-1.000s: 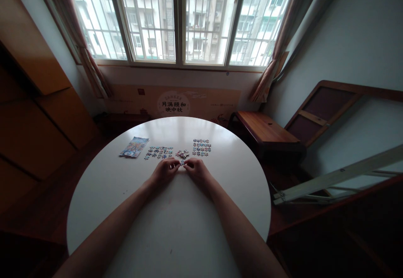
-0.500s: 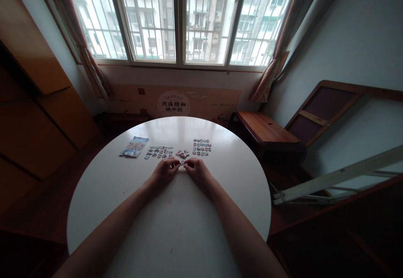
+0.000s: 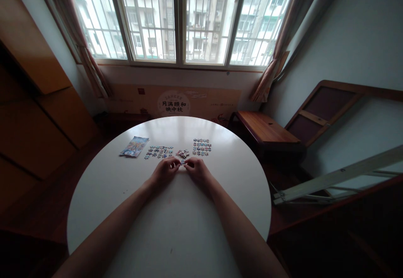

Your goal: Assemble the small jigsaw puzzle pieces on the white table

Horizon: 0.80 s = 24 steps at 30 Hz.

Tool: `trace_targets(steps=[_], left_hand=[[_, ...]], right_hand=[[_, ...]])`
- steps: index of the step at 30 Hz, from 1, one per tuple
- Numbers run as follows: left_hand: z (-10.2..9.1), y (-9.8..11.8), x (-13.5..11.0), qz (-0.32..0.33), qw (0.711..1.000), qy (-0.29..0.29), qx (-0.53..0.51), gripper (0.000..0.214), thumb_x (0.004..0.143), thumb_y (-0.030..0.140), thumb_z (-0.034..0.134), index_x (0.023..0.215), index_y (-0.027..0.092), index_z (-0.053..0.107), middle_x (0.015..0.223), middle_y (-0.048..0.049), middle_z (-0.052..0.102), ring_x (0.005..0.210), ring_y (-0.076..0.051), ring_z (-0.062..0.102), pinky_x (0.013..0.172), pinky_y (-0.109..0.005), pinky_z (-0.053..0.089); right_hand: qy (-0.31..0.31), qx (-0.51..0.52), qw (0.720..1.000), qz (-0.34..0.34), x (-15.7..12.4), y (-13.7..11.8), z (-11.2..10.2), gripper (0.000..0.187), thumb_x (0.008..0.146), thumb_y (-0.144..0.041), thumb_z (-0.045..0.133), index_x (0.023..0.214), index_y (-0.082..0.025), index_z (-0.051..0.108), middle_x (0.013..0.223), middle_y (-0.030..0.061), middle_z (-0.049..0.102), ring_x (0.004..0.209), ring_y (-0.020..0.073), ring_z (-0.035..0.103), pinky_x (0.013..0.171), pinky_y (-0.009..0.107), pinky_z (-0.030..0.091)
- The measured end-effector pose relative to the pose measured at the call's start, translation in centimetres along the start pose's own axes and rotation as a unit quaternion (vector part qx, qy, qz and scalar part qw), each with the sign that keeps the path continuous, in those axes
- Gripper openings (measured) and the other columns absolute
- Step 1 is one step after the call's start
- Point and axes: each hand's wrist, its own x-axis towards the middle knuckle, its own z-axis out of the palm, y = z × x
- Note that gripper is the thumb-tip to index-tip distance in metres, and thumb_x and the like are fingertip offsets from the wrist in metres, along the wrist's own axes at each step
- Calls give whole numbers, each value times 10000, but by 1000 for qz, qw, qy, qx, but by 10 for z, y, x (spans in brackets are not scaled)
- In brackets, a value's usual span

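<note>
Both of my hands rest side by side on a round white table. My left hand and my right hand are curled, and their fingertips pinch small jigsaw pieces between them. Just beyond the fingers lies a small heap of loose pieces. A spread of pieces lies to the left of the heap, and a neat grid of pieces lies to the right. A colourful printed picture card sits at the far left of the row.
A low wooden bench stands past the table at the right. A framed board and a pale plank lean against the right wall. Wooden cabinets fill the left side. A barred window is ahead.
</note>
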Motion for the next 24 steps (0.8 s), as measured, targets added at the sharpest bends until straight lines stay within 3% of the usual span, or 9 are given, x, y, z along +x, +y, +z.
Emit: trace_targets(steps=[5, 8, 11, 17, 21, 24], left_hand=[[0, 1, 0, -3, 1000, 8, -9, 180, 800, 196, 557, 962, 165, 629, 763, -11, 623, 592, -90, 549, 566, -195, 464], [-2, 3, -1, 7, 1000, 6, -8, 236, 794, 221, 581, 1025, 183, 612, 890, -29, 634, 592, -80, 554, 558, -192, 474], [-3, 3, -1, 28, 1000, 0, -6, 196, 810, 254, 582, 986, 187, 637, 982, -49, 637, 602, -76, 556, 562, -193, 478], [-3, 4, 0, 67, 997, -27, 3, 159, 845, 245, 553, 914, 173, 677, 889, -54, 660, 609, -83, 560, 588, -197, 468], [-20, 6, 2, 82, 993, -37, 77, 162, 838, 218, 552, 929, 208, 685, 901, -46, 674, 731, -125, 610, 682, -224, 468], [-48, -2, 4, 35, 990, -30, 134, 143, 820, 245, 571, 896, 230, 692, 875, -22, 684, 698, -131, 618, 649, -220, 451]], right_hand=[[8, 10, 1000, 2, 0, 1, 0, 115, 746, -191, 628, 802, -134, 711, 663, 26, 637, 620, 120, 544, 601, 215, 422], [6, 18, 1000, -2, 0, 3, 1, 108, 741, -195, 631, 789, -137, 709, 660, 23, 635, 607, 116, 539, 589, 211, 416], [-4, 23, 1000, -10, 0, 3, 2, 112, 738, -186, 632, 802, -137, 710, 680, 26, 642, 601, 112, 540, 586, 208, 413], [-20, 19, 999, -17, -1, 2, 1, 144, 745, -185, 621, 838, -141, 722, 695, 31, 654, 610, 119, 556, 590, 213, 422], [-20, 34, 999, -11, -1, 1, 2, 205, 750, -193, 619, 921, -135, 717, 719, 39, 670, 618, 122, 572, 622, 221, 443], [-22, 39, 999, -5, -1, 2, 3, 232, 758, -196, 611, 960, -134, 707, 713, 35, 668, 607, 117, 568, 627, 218, 447]])
